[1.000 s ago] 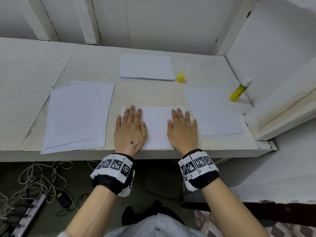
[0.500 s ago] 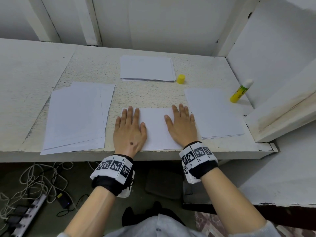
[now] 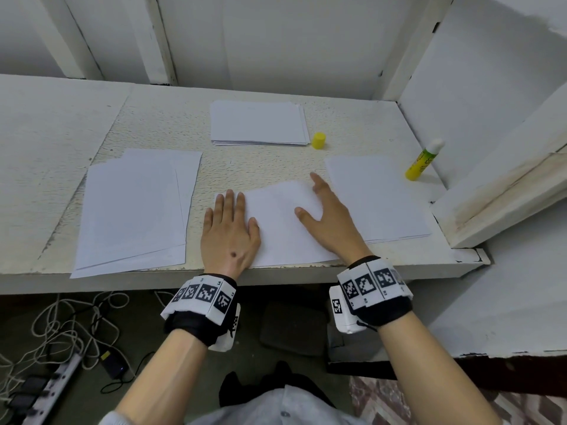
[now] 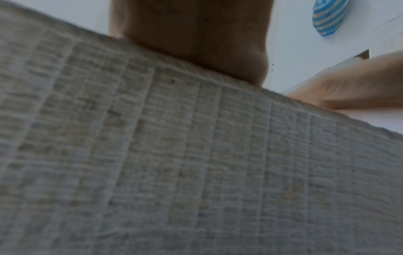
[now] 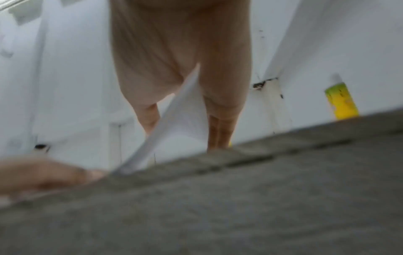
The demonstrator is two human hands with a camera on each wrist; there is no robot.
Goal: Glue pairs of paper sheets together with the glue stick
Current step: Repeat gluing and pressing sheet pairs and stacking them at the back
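Four lots of paper are laid out on the table (image 3: 159, 118). A stack (image 3: 257, 122) is set at the back, with the cap (image 3: 318, 140) just beside its right edge. A fanned pile (image 3: 132, 210) is placed at the left, another pile (image 3: 377, 197) at the right. Between them, at the front edge, the sheets (image 3: 276, 228) are found, with the left hand (image 3: 228, 237) laid flat on their left part and the right hand (image 3: 328, 219) at their right part. The glue stick (image 3: 423, 161) is leaned against the right wall, behind the right pile.
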